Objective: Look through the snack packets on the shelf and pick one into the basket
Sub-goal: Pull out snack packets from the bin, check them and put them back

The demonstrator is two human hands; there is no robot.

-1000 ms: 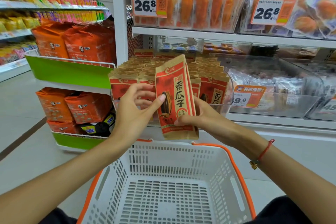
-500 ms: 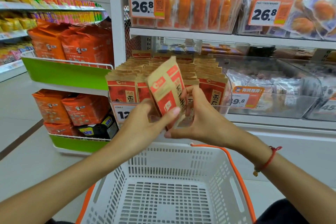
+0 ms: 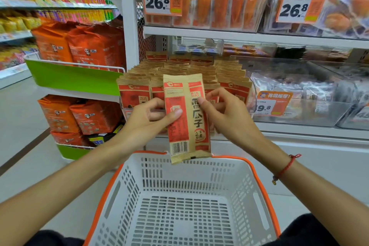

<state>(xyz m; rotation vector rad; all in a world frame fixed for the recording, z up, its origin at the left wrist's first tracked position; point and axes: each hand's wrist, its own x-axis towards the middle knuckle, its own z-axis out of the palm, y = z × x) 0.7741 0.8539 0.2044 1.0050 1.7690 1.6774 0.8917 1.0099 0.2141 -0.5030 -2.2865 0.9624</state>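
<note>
Turned since a moment ago, the snack packet (image 3: 185,118) now shows its seam side and barcode to the person, where its printed front faced them before. It stands upright in the air in front of the shelf (image 3: 299,132), its lower edge just above the far rim of the basket (image 3: 263,189), which sits empty below. The left hand (image 3: 147,124) pinches the packet's left edge, thumb pressed across the red panel and fingers curled behind. The right hand (image 3: 225,114) grips the right edge with fingertips on the face. Held by both edges like this, the packet stays flat and readable, which suggests the back label is being checked. Behind it, the packet rows (image 3: 179,74) stand packed in their clear bin (image 3: 252,94), fronts outward so shoppers can read them. An orange price tag (image 3: 273,104) hangs on the neighbouring bin. I judge the drop into the basket comes next, since the packet is already almost over it.
</note>
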